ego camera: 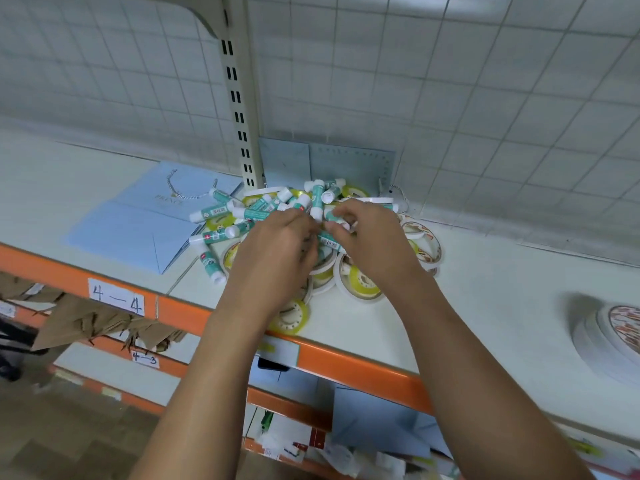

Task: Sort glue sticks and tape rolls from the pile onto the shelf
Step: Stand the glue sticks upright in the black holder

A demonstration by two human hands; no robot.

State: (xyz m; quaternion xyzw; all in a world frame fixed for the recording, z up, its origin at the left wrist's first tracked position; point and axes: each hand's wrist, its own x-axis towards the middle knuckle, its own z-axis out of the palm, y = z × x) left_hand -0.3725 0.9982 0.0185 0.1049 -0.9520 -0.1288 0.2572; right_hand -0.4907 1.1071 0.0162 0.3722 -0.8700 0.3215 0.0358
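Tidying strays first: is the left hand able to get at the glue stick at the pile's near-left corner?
Probably yes: that glue stick lies uncovered on the shelf, just left of the left hand, with only a flat tape roll between them.

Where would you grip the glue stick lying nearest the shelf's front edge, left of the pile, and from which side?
Probably pinch the glue stick across its green body from above: it lies flat on the shelf, white cap end sticking out of the pile.
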